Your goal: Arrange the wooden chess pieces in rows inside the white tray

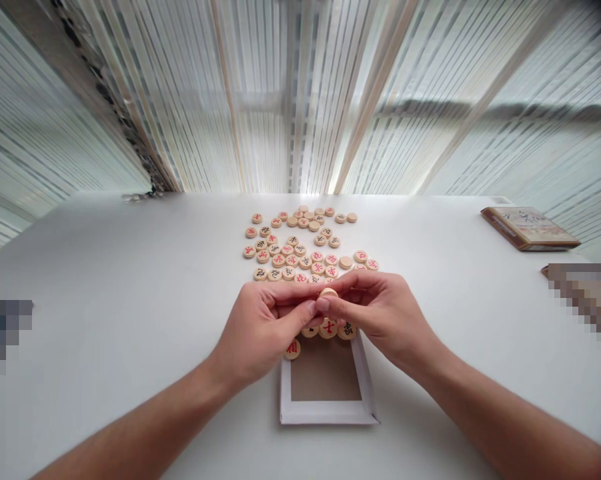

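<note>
Head view: the left hand (pixel 253 327) and right hand (pixel 390 313) together pinch one wooden disc (pixel 329 293) over the open box's (pixel 325 413) far end, marked discs (pixel 329 327) inside and loose discs (pixel 278 261) beyond it; releasing it would call for loosened fingertips.

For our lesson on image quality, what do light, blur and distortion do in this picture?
Head view: backlit through the curtain, with soft shadows on the table; head view: stripes fan outward and smear towards the top corners, the right one dark; head view: pixel blocks cover patches at both sides; head view: far pieces look soft.
</note>
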Available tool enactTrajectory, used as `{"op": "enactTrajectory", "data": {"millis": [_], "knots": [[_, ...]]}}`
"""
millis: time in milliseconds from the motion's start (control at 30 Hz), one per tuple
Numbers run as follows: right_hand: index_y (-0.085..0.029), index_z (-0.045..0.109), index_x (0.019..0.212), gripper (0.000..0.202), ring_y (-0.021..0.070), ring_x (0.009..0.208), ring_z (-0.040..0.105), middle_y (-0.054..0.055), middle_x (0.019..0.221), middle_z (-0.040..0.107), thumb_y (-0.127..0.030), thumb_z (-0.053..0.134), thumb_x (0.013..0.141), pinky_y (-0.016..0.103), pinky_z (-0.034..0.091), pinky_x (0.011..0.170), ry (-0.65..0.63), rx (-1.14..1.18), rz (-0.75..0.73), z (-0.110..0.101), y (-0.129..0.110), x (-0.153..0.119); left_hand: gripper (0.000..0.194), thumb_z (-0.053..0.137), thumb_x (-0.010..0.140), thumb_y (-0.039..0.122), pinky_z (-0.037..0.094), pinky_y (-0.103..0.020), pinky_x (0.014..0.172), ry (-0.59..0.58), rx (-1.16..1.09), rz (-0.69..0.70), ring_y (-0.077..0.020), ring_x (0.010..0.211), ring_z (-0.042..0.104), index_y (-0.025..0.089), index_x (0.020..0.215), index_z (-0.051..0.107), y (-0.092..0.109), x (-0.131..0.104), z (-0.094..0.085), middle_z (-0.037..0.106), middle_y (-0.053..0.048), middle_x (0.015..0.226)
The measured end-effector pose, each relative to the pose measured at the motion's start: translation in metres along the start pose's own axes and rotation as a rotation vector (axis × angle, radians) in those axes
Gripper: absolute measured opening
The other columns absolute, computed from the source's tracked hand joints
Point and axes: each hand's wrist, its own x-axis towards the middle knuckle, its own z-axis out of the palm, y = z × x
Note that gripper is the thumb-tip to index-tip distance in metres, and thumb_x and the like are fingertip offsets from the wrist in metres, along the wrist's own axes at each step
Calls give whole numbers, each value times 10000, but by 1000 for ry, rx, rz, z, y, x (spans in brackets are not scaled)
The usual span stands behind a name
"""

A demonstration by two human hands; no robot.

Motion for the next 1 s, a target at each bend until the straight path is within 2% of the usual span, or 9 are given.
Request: {"op": "enactTrajectory", "data": {"millis": [133, 400, 500, 700, 867, 1000], "knots": [[-177, 846, 792, 289, 155, 578, 694, 51, 671, 787, -369, 1024, 671, 236, 560, 531, -28, -2, 12, -1, -2, -1, 315, 835, 885, 218, 704, -353, 898, -27, 40, -32, -256, 925, 840, 245, 1198, 863, -2, -3, -2, 875, -56, 981], [-166, 851, 811, 330, 159, 567, 660, 54, 637, 758, -409, 1024, 668, 257, 500, 512, -65, 20, 38, -2, -5, -1, 388, 934, 781, 237, 725, -362, 717, 4, 7, -34, -309, 888, 843, 235, 1164, 873, -4, -3, -2, 874, -85, 1021], [-171, 856, 804, 293, 155, 575, 661, 54, 642, 758, -381, 1020, 683, 252, 487, 514, -87, 40, 32, -2, -6, 0, 376, 921, 802, 231, 729, -369, 751, -5, 13, -27, -306, 898, 847, 235, 1174, 870, -3, -3, -4, 874, -82, 1029], [-193, 900, 990, 326, 155, 605, 648, 47, 670, 758, -370, 995, 734, 275, 510, 550, -125, 22, 5, -3, -8, 0, 328, 933, 791, 186, 712, -329, 884, -2, -12, 38, -285, 976, 847, 235, 1112, 885, 1, 0, -5, 877, -61, 1025], [-202, 902, 1013, 391, 167, 638, 676, 60, 720, 788, -390, 1015, 690, 293, 576, 591, -120, 17, 5, -1, -8, -1, 259, 940, 795, 251, 718, -339, 870, 18, -17, 48, -290, 955, 849, 204, 1046, 896, 3, 3, -5, 877, -76, 965], [-227, 899, 1030, 361, 173, 664, 718, 67, 774, 821, -347, 1008, 707, 277, 613, 600, -122, 11, -30, -1, -7, -1, 267, 957, 775, 289, 729, -346, 827, 41, -49, 17, -284, 893, 851, 184, 1014, 897, 3, 4, -6, 873, -84, 908]]}}
